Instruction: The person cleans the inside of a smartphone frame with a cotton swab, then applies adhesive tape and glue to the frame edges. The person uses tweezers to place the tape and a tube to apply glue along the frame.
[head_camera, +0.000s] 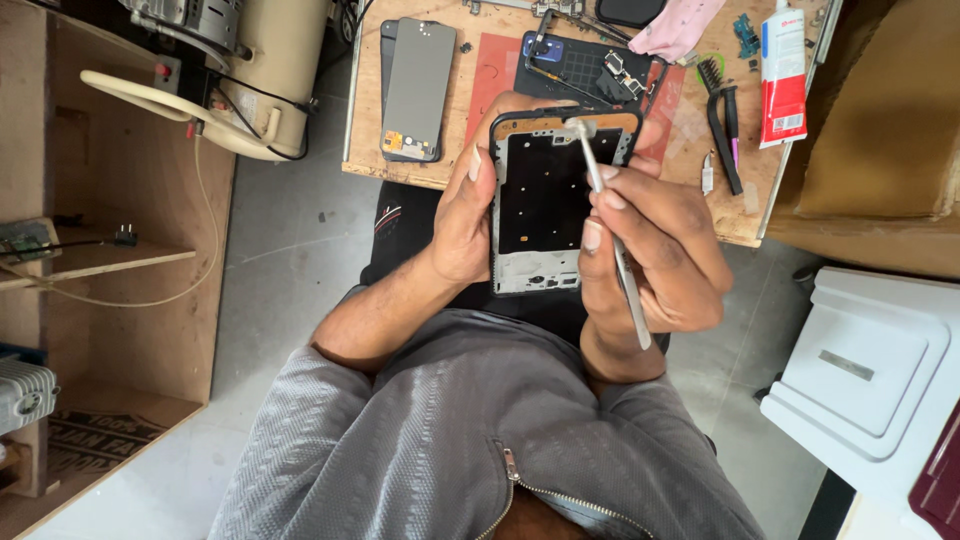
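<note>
Above a cluttered wooden bench (400, 160), the left hand (462, 215) is gripping a phone frame (545, 205). The right hand (650, 245) is pinching a metal tool (612, 240) — tip touching the frame's top, grey floor (280, 260) below.

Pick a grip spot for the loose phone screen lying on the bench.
Take the phone screen by its long side edges, coming from above. It lies flat and face down, its near end by the table edge; avoid the orange flex there.

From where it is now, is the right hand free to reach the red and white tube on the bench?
Probably not right away. The right hand grips a thin metal tool against the phone frame. The tube lies unobstructed at the far right of the bench, so the path looks free once the tool is set down.
</note>
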